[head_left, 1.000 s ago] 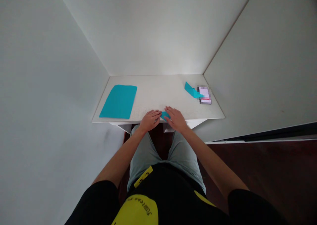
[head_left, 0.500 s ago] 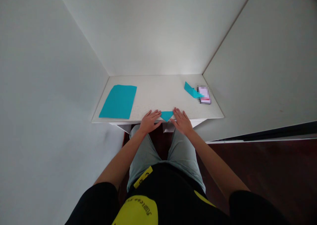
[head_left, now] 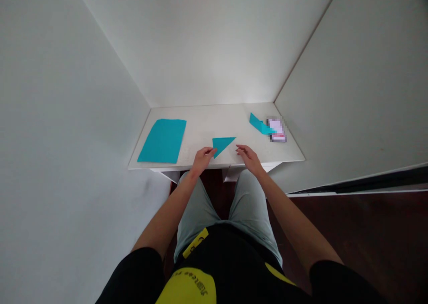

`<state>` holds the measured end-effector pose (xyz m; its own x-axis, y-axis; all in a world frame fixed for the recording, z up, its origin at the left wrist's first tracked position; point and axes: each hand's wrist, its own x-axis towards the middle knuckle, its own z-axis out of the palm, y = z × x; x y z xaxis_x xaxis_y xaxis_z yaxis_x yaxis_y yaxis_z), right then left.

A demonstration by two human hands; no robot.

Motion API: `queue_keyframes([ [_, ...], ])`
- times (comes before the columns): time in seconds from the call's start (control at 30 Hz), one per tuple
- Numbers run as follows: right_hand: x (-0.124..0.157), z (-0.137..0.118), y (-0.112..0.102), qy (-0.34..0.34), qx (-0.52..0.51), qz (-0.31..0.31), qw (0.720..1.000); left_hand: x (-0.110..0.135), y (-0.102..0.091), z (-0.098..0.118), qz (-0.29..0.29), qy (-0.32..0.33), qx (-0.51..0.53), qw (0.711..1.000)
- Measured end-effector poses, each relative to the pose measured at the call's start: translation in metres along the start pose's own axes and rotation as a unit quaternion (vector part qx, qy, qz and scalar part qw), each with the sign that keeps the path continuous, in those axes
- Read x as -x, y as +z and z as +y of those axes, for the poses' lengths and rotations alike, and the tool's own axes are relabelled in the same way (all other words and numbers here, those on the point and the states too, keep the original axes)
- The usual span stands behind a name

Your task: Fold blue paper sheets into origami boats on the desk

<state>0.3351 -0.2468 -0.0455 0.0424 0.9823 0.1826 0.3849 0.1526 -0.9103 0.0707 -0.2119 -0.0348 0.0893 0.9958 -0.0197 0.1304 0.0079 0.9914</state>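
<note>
A folded triangle of teal paper (head_left: 222, 145) is held near the front of the white table. My left hand (head_left: 203, 158) pinches its lower left corner between thumb and fingers. One long point of the triangle reaches toward the right. Just beyond that point is my right hand (head_left: 248, 156), its fingers bent and apart, with nothing in them. A small gap separates it from the paper.
On the left of the white table (head_left: 214, 117) lies a stack of teal paper sheets (head_left: 162, 141). A folded teal paper piece (head_left: 258, 124) rests at the right, overlapping a blurred-out pinkish object (head_left: 278, 137). White walls enclose the table at the back and sides.
Both hands were lying flat on either side of the paper triangle. Now my left hand has pinched it and turned it, while my right hand has come off it.
</note>
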Motion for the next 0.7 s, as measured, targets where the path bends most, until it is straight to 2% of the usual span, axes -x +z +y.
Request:
queue_keyframes([
  [0.07, -0.013, -0.006, 0.012, 0.014, -0.056, -0.02, 0.998, -0.013, 0.008, 0.004, 0.0, -0.07, 0.101, 0.992],
  [0.17, -0.027, -0.009, 0.031, 0.019, -0.103, -0.029, 0.994, -0.021, 0.016, 0.005, -0.019, -0.109, 0.165, 0.98],
  [0.3, -0.031, -0.004, 0.045, 0.029, -0.119, -0.025, 0.992, -0.017, 0.016, 0.002, -0.062, -0.111, 0.148, 0.981],
  [0.43, -0.03, 0.0, 0.045, 0.025, -0.128, -0.039, 0.991, -0.015, 0.014, -0.001, -0.105, -0.099, 0.123, 0.982],
  [0.7, -0.029, -0.004, 0.043, 0.031, -0.15, -0.045, 0.987, -0.016, 0.012, 0.0, -0.126, -0.093, 0.104, 0.982],
])
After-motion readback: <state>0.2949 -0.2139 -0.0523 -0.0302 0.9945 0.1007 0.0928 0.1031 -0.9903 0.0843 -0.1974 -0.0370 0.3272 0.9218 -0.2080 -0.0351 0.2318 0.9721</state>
